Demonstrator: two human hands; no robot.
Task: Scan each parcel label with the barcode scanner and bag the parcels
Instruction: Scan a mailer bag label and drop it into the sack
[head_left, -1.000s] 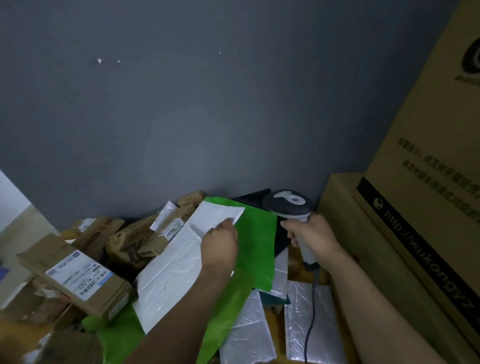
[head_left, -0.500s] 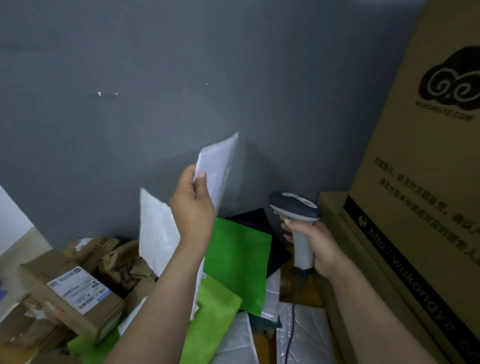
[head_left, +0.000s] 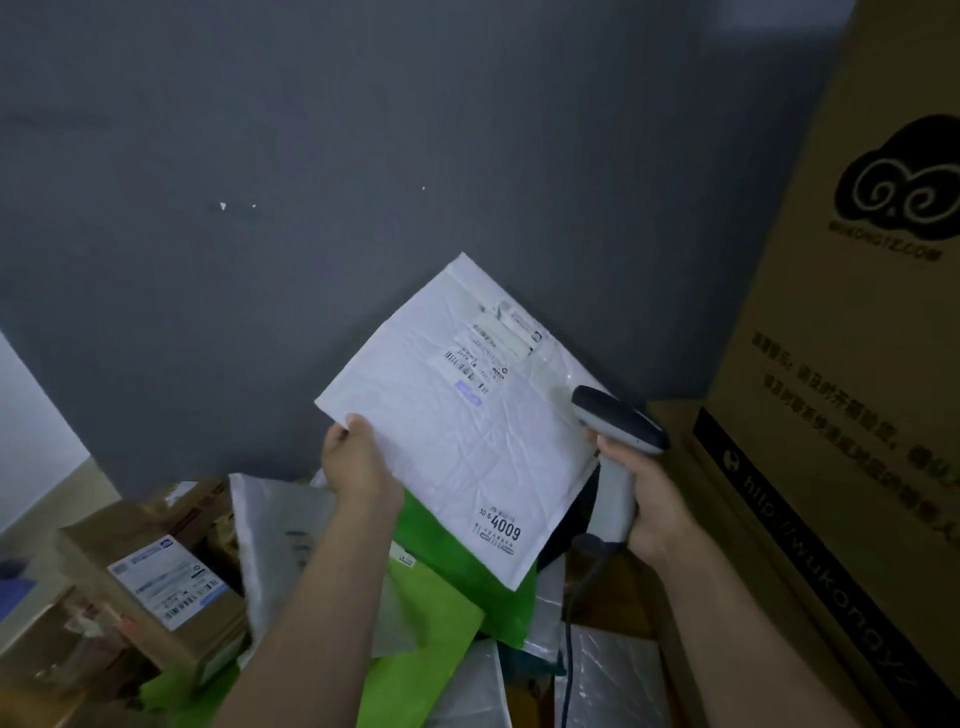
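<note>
white padded mailer (head_left: 457, 441) held up, label side facing the barcode scanner (head_left: 618, 422)

the left hand (head_left: 358, 465) pinched the mailer at its left edge, thumb on the face and fingers curled behind, holding it tilted in the air above the green bags (head_left: 431, 597) and in front of the grey wall (head_left: 260, 312). the right hand (head_left: 660, 506) was wrapped round the scanner's handle, the scanner's head just beside the mailer's right edge, near the label (head_left: 488, 353) on its upper part. the mailer looked light, soft and creased, likely to flop from a corner; a mid-edge grip clear of the label seemed best.
</note>
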